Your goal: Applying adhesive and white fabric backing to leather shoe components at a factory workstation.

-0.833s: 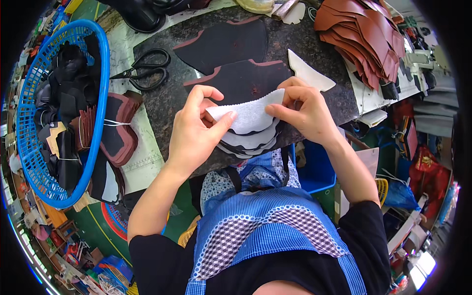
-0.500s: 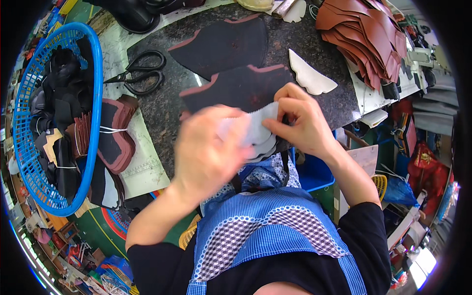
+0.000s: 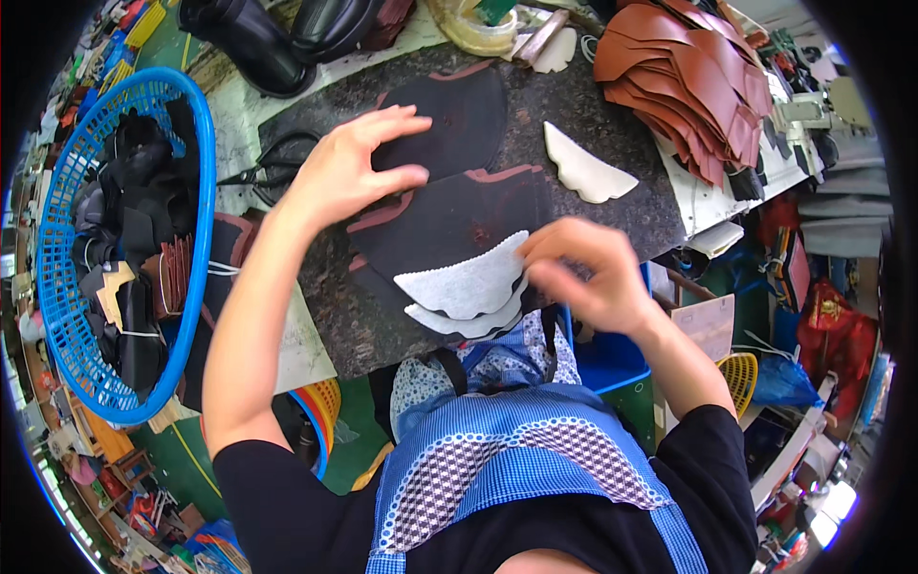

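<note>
My left hand [image 3: 361,165] is open, thumb and fingers spread, over the left part of a black shoe-upper piece [image 3: 469,110] with reddish-brown edging. Closer to me lies a second such black piece [image 3: 449,215]. Scalloped whitish pieces [image 3: 469,279] overlap on its near part, by the table's front edge. Beside their right end is my right hand [image 3: 588,273], blurred, its thumb and fingers apart with nothing visible between them. A single cream scalloped piece [image 3: 591,170] lies farther right on the dark stone slab [image 3: 335,316].
To the left, a blue basket [image 3: 206,239] holds black and brown pieces. Black scissors [image 3: 277,167] lie partly behind my left forearm. Stacked brown leather pieces [image 3: 684,81] sit far right, black boots [image 3: 244,43] far left. A blue bin [image 3: 612,368] stands below the table's front edge.
The whitish pieces have left my hands and now lie on the near black piece. My left hand has moved up and away to the far piece; the right has shifted slightly and loosened.
</note>
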`<state>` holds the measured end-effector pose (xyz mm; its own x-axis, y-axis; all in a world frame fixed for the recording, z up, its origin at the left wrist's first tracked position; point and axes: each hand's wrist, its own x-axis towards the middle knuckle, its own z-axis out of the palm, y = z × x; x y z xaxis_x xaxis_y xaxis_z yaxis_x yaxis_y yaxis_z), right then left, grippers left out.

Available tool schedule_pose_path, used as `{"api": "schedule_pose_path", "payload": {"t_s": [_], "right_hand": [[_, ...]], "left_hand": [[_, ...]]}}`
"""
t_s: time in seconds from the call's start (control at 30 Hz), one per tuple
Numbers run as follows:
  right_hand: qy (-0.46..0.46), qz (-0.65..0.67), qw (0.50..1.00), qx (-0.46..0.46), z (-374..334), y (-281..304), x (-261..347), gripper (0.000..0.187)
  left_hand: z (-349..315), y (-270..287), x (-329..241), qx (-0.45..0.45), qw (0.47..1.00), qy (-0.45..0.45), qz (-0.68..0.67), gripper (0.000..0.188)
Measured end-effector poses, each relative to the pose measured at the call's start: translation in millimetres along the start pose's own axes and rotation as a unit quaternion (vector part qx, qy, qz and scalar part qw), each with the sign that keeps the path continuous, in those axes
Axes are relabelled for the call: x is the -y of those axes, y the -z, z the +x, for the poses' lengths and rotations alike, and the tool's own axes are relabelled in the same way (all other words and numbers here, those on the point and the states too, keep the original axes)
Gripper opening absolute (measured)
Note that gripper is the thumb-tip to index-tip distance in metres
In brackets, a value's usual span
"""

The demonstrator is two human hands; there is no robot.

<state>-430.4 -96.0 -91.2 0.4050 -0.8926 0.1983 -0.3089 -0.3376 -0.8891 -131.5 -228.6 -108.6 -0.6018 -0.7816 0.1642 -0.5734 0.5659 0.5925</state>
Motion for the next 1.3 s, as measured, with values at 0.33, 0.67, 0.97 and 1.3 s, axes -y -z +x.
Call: {"api": "schedule_pose_path", "payload": {"t_s": [0.33,0.67,0.97,1.3], "right_hand": [[-0.014,-0.356,0.911,-0.210,-10.4,78.5,-77.8,0.032],[-0.019,-0.305,0.940,-0.154,-0.9,90.3,-91.6,0.018],[0.027,-0.462,0.875,-0.142,18.9,89.1,-79.4,0.014],[0.135,-0.239,0.943,-0.191,19.3,75.4,-10.6,0.014]], "left_hand": [[16.4,1.0,13.8,-0.010,0.972,-0.172,0.158,0.025],[-20.2,23.2,-79.3,-0.221,0.968,-0.116,-0.037,0.019],[-77.2,-29.8,-119.3,0.000,0.994,-0.109,-0.005,0.028],[42.9,-45.4,-184.8,-0.186,0.937,-0.288,0.061,0.057]]}}
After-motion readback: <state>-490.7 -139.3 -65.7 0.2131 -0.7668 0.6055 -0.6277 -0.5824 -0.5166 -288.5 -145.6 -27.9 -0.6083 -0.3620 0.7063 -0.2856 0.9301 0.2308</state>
